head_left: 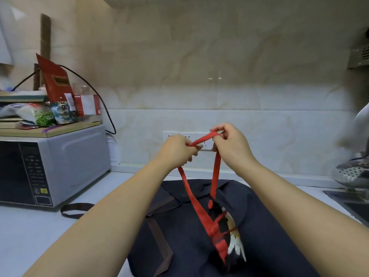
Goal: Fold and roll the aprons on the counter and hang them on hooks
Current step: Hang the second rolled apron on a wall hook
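Note:
A dark navy apron (259, 226) with brown straps lies spread on the pale counter (30, 236) in front of me. On top of it sits a rolled black apron (225, 236) with red trim and a white feather print. Its red neck strap (201, 139) runs up in a loop from the roll. My left hand (177, 149) grips the left part of the loop, and my right hand (229, 142) pinches the top of the loop with thumb and fingers. Both hands are raised above the counter, close together, in front of the wall sockets.
A grey microwave (52, 166) stands at the left with a board, packets and a red bag (56, 82) stacked on top. A brown strap loop (73, 209) lies beside it. Wall sockets (171, 135) sit behind my hands. A sink (353, 204) and colander (351, 172) are at the right.

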`<move>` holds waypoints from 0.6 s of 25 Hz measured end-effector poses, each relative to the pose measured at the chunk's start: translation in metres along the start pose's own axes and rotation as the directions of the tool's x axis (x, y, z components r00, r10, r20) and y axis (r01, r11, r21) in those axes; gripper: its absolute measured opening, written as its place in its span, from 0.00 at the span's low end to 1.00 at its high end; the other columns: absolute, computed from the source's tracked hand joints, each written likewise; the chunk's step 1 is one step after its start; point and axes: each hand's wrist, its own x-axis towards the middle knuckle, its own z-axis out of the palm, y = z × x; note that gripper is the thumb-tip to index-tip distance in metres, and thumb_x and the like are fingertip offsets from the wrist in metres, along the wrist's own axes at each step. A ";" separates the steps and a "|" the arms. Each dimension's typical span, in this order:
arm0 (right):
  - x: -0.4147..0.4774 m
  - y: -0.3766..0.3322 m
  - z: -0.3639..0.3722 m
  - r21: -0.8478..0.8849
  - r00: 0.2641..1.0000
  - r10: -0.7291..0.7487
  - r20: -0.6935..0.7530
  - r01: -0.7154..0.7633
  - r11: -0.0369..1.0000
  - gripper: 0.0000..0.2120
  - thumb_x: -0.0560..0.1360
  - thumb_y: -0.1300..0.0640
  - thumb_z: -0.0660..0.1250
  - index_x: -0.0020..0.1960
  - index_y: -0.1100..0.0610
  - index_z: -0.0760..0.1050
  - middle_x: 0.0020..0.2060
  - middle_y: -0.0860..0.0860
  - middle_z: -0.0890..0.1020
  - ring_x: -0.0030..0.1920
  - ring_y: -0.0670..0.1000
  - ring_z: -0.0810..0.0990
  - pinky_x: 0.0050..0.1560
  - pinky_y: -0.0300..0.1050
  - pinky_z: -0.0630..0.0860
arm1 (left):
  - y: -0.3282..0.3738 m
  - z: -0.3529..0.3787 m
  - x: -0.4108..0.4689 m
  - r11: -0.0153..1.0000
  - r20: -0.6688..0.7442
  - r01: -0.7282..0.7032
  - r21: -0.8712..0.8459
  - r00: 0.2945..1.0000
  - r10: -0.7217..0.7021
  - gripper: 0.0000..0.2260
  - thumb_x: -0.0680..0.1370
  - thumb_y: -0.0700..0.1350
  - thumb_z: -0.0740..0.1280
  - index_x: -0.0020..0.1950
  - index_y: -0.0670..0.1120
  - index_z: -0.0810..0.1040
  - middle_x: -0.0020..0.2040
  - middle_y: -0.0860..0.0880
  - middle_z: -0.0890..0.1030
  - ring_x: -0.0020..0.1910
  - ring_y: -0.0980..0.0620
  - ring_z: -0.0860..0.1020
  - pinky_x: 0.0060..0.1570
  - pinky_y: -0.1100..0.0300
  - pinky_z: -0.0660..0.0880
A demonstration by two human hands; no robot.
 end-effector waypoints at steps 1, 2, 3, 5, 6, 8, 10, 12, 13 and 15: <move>0.011 -0.003 0.006 0.107 1.000 0.027 0.012 -0.029 0.994 0.09 0.79 0.62 0.57 0.53 0.54 0.73 0.34 0.54 0.77 0.34 0.51 0.80 0.41 0.46 0.80 | -0.004 0.000 0.006 0.964 0.079 0.103 -0.243 0.993 -0.087 0.16 0.79 0.54 0.66 0.40 0.43 0.81 0.32 0.48 0.79 0.28 0.52 0.76 0.32 0.62 0.76; 0.021 -0.006 0.013 0.216 0.996 0.080 0.045 -0.088 0.973 0.09 0.79 0.62 0.56 0.54 0.56 0.73 0.31 0.54 0.75 0.31 0.52 0.77 0.39 0.46 0.81 | -0.008 -0.002 0.012 0.870 0.189 0.200 -0.450 0.974 -0.127 0.16 0.79 0.54 0.65 0.41 0.42 0.80 0.32 0.47 0.78 0.27 0.52 0.75 0.33 0.60 0.78; 0.033 -0.007 0.019 0.289 0.987 0.133 0.087 -0.152 0.945 0.09 0.78 0.62 0.55 0.54 0.57 0.72 0.29 0.53 0.72 0.28 0.52 0.73 0.35 0.47 0.80 | -0.010 -0.005 0.018 0.784 0.284 0.263 -0.561 0.952 -0.117 0.16 0.80 0.53 0.64 0.41 0.42 0.79 0.30 0.48 0.75 0.26 0.53 0.72 0.32 0.59 0.77; 0.055 -0.012 0.028 0.248 0.974 0.189 0.124 -0.214 0.945 0.08 0.78 0.59 0.55 0.51 0.56 0.72 0.29 0.51 0.69 0.27 0.50 0.66 0.27 0.45 0.71 | -0.015 -0.016 0.034 0.717 0.384 0.316 -0.621 0.921 -0.074 0.15 0.81 0.52 0.63 0.40 0.45 0.76 0.27 0.51 0.65 0.23 0.55 0.62 0.24 0.65 0.66; 0.070 -0.018 0.032 0.204 0.970 0.209 0.127 -0.232 0.951 0.08 0.77 0.58 0.56 0.49 0.55 0.73 0.29 0.51 0.69 0.27 0.49 0.65 0.27 0.44 0.66 | -0.016 -0.026 0.047 0.709 0.400 0.330 -0.623 0.914 -0.074 0.14 0.82 0.52 0.62 0.40 0.45 0.75 0.27 0.53 0.61 0.24 0.56 0.57 0.23 0.66 0.59; 0.091 -0.033 0.040 0.157 0.958 0.248 0.141 -0.269 0.950 0.09 0.77 0.58 0.57 0.48 0.56 0.75 0.29 0.50 0.69 0.27 0.49 0.63 0.27 0.43 0.61 | -0.014 -0.051 0.066 0.717 0.400 0.347 -0.605 0.911 -0.103 0.13 0.82 0.51 0.62 0.41 0.46 0.75 0.27 0.54 0.58 0.25 0.57 0.54 0.23 0.65 0.51; 0.113 -0.058 0.055 0.153 0.948 0.267 0.174 -0.294 0.943 0.10 0.77 0.60 0.56 0.49 0.55 0.76 0.30 0.49 0.70 0.27 0.48 0.64 0.27 0.43 0.61 | -0.009 -0.087 0.081 0.752 0.388 0.341 -0.564 0.913 -0.123 0.10 0.81 0.49 0.63 0.44 0.46 0.77 0.27 0.54 0.59 0.25 0.56 0.55 0.23 0.65 0.51; 0.128 -0.083 0.070 0.134 0.948 0.267 0.171 -0.291 0.947 0.14 0.77 0.63 0.55 0.51 0.50 0.76 0.34 0.47 0.72 0.29 0.48 0.66 0.29 0.42 0.63 | -0.003 -0.121 0.089 0.803 0.364 0.322 -0.502 0.921 -0.141 0.08 0.81 0.46 0.63 0.46 0.46 0.79 0.28 0.54 0.62 0.26 0.56 0.57 0.24 0.65 0.53; 0.137 -0.100 0.081 0.124 0.949 0.264 0.172 -0.287 0.950 0.15 0.76 0.64 0.54 0.52 0.49 0.75 0.36 0.47 0.73 0.29 0.48 0.67 0.30 0.42 0.64 | -0.002 -0.145 0.094 0.818 0.348 0.320 -0.477 0.924 -0.159 0.08 0.80 0.46 0.63 0.47 0.46 0.80 0.28 0.53 0.64 0.27 0.56 0.58 0.25 0.64 0.54; 0.150 -0.139 0.104 0.126 0.948 0.267 0.176 -0.291 0.949 0.16 0.75 0.65 0.55 0.53 0.48 0.74 0.38 0.49 0.75 0.29 0.48 0.68 0.29 0.42 0.65 | -0.002 -0.196 0.099 0.838 0.312 0.313 -0.446 0.932 -0.182 0.08 0.80 0.46 0.64 0.46 0.46 0.81 0.29 0.53 0.68 0.27 0.56 0.60 0.27 0.63 0.55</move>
